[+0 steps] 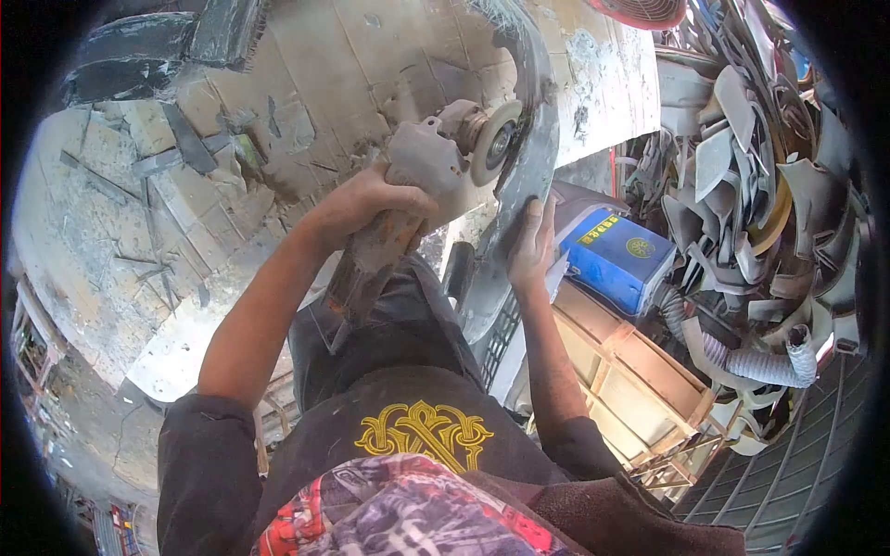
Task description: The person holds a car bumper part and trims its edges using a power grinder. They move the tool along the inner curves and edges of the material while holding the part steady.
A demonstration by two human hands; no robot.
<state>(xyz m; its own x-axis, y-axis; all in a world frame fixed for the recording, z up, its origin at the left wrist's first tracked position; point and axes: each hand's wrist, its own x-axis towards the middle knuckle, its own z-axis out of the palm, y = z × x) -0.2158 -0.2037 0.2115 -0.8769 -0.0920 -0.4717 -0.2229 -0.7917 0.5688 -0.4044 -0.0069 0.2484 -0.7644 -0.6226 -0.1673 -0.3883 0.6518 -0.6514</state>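
My left hand (385,199) is wrapped round the body of a dusty grey angle grinder (426,153). Its round disc (498,141) stands on edge against the inner edge of a long, curved grey panel (533,120). Lower down on that panel, my right hand (532,243) grips the outer edge, thumb laid over the face and the other fingers mostly hidden. The panel runs from the top of the view down towards my lap, and its surface looks scuffed and dusty.
A worn, dusty work surface (218,269) carries broken strips (185,139) and dark curved pieces (130,56). To the right are a blue container (619,259), a wooden crate (640,371), a flexible hose (756,363) and a large heap of grey panels (732,167). A red fan (644,9) shows at the top.
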